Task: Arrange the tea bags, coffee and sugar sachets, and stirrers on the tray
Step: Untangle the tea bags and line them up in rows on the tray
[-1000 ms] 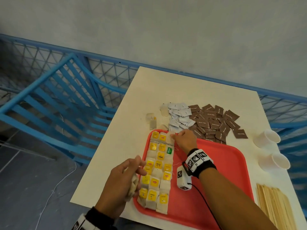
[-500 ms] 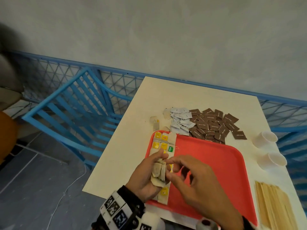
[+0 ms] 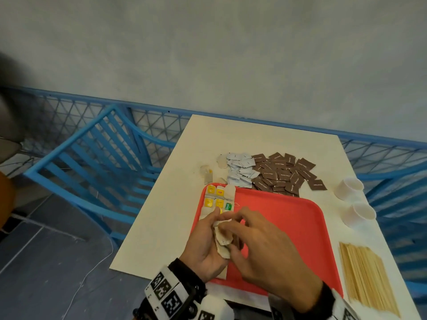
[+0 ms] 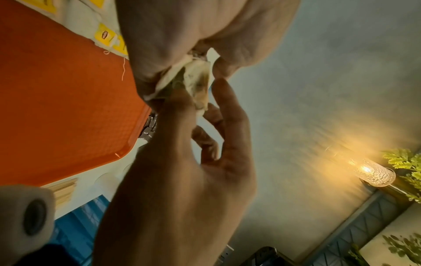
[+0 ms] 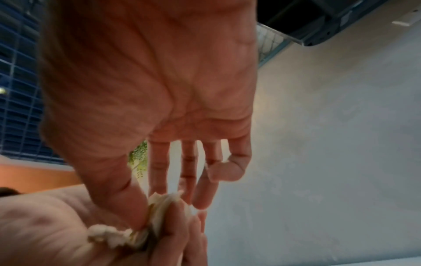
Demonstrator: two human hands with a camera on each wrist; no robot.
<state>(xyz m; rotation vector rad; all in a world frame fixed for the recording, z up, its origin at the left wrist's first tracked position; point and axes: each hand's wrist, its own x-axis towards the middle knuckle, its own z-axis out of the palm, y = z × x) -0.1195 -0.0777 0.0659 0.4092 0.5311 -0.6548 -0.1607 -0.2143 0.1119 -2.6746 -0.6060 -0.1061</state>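
Left hand (image 3: 205,245) grips tea bags (image 3: 222,239) above tray (image 3: 288,227); right hand (image 3: 265,252) pinches top bag.

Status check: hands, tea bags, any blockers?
Left hand holds a small stack of tea bags above the tray. Right hand pinches one off the stack. Nothing in the way; sachets, stirrers not yet on tray.

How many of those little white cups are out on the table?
2. Both lie tipped on the table right of the red tray: one cup farther back, the other cup just nearer, behind the wooden stirrers. None looks hidden.
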